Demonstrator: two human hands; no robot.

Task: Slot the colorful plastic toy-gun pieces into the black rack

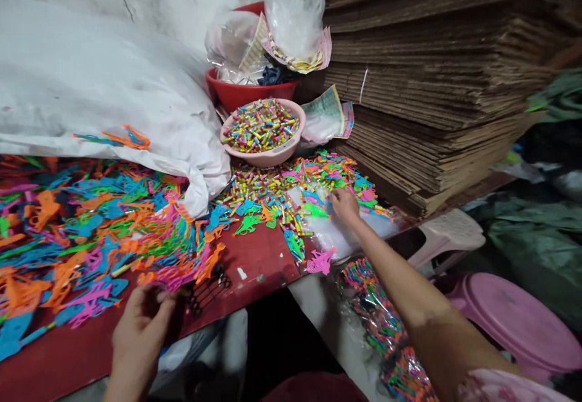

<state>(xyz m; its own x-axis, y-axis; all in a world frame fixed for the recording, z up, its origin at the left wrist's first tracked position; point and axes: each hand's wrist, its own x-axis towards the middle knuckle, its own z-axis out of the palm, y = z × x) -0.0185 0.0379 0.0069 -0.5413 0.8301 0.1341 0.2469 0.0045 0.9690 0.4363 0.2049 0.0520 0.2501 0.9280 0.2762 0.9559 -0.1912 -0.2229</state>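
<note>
My left hand [143, 323] is at the front edge of a heap of orange, blue, green and pink plastic toy pieces [150, 250]. Its thumb and fingers are pinched together beside pink pieces; what they hold is too blurred to tell. Just right of it lie black-handled metal tools [209, 290], perhaps scissors. Reaching far right, my right hand [345, 205] is closed at a stack of clear plastic bags [331, 232]. A green piece [316, 210] lies close to its fingertips, and I cannot make out what they grip. One pink piece [321, 261] lies near the table edge.
Behind stands a pink basin [264, 158] full of small striped tubes, with a red basin [254, 94] of plastic bags beyond. Stacked flat cardboard [409, 87] rises at right. A white sack [104, 93] is at left. Below are filled bags [377, 329] and a pink stool [522, 317].
</note>
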